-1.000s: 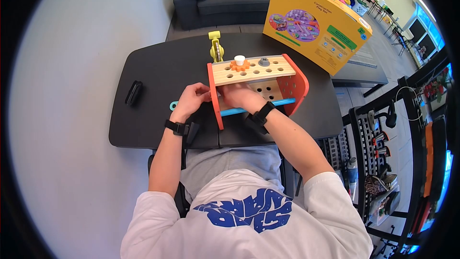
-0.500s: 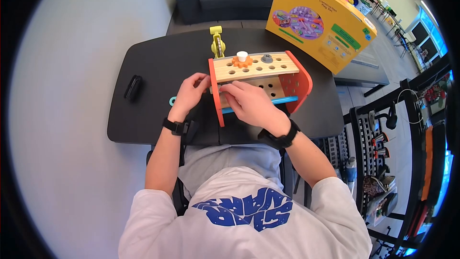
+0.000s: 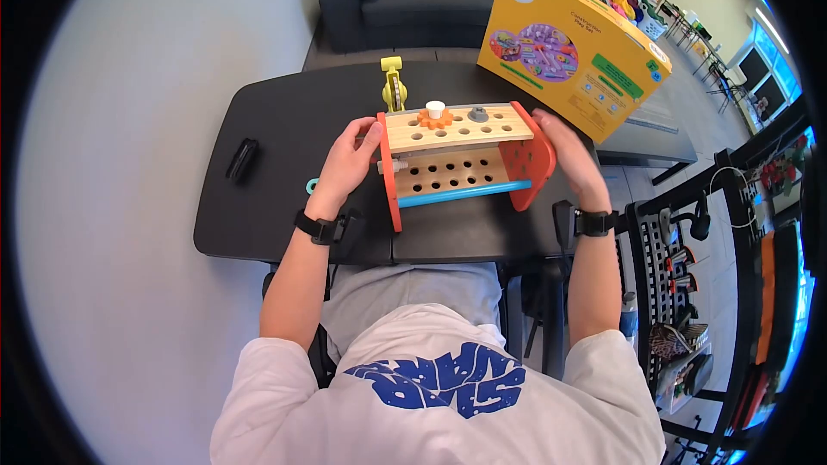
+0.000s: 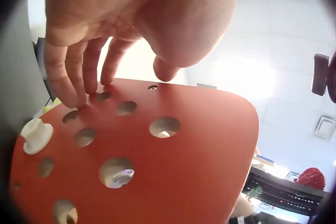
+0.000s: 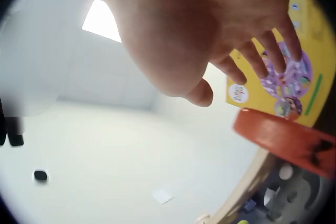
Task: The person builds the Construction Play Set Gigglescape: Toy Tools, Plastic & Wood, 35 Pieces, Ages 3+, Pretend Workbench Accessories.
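Observation:
A toy workbench [image 3: 457, 137] with a holed wooden top and red side panels stands on the table. My left hand [image 3: 346, 162] lies along its left panel [image 4: 205, 171], fingers extended and fingertips touching near the upper edge. A white bolt [image 4: 38, 136] sticks out of a hole in that panel. My right hand [image 3: 570, 157] is beside the right panel [image 3: 541, 164], fingers loosely spread, with nothing held. On the top sit an orange gear [image 3: 435, 120] with a white bolt head [image 3: 435, 108] in it and a grey piece [image 3: 478, 114]. A blue rod [image 3: 465, 194] spans the front.
A yellow-green toy tool [image 3: 393, 86] stands behind the workbench. A teal ring [image 3: 312, 186] lies left of my left hand, and a black case [image 3: 242, 160] farther left. The yellow box [image 3: 573, 47] stands behind at the right, on the black table's [image 3: 284, 120] far side.
My right hand has come out from inside the workbench and moved right, to the right panel. The white bolt now shows through the left panel. My left hand stays by the left panel.

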### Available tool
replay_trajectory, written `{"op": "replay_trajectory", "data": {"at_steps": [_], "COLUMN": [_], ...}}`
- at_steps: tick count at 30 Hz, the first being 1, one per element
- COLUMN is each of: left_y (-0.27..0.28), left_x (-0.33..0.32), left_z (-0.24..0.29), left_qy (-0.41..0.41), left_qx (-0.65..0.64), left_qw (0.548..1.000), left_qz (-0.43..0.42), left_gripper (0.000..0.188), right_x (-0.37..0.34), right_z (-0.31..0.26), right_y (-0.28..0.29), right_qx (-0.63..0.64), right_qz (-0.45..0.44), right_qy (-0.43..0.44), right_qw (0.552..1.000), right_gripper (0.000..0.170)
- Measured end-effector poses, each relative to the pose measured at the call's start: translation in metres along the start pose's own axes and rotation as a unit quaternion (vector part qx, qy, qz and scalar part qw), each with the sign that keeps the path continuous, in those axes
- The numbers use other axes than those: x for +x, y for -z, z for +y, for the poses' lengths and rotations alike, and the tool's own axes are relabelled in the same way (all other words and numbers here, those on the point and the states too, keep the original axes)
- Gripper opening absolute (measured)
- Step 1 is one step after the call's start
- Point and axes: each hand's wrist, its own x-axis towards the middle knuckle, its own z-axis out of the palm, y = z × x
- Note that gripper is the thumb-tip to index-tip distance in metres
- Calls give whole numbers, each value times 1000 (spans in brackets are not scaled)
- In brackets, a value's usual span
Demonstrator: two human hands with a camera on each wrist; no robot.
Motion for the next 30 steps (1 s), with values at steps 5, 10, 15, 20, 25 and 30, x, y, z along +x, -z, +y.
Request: {"op": "replay_trajectory", "data": {"at_steps": [5,10,15,20,25,30], "left_y": [-6,-8,-12,-16,-17,-19], "left_x": [0,6,7,3,6,-4], "left_z": [10,14,8,17,14,29], "left_qy": [16,27,33,33,42,56], "left_qx": [-45,22,1,13,-25,-34], "left_qw": [999,999,999,998,997,996], "left_qz": [-1,11,26,47,58,65], "left_gripper": [54,58,57,48,45,46], "right_x": [-5,1,1,4,-2,-14], "right_z": [-4,-1,-7,-3,-2,-9], "right_y": [-13,-12,-17,-18,-17,-15], "right_qx": [201,183,199,232,235,255], "right_qz": [-54,-52,-48,-53,-46,-42], "right_qy": [-113,-83,-84,-79,-62,-44], "right_qw": [971,978,975,968,969,965], "right_gripper": [48,47,51,51,49,51]}}
